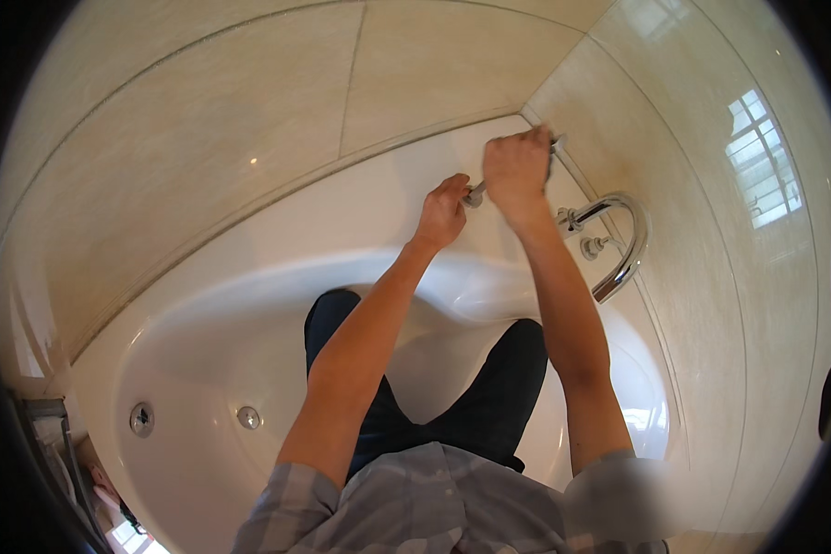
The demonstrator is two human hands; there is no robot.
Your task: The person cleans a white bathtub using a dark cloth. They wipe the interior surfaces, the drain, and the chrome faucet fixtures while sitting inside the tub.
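My left hand (444, 212) pinches a round metal tap fitting (473, 198) on the white rim of the bathtub (388, 208). A thin metal lever or shaft (480, 188) runs from that fitting toward my right hand (518, 166). Slightly blurred, the right hand is curled over a metal fitting (559, 143) in the tub's corner; a bright end and a dark edge show beside its fingers. The rest of that piece is hidden by the hand.
A curved chrome spout (640, 232) arches right of my right forearm, with a lever tap (592, 247) beside it. Beige tiled walls (249, 104) meet behind the rim. My legs (492, 388) are inside the tub, right of its drain (248, 417) and overflow (142, 420).
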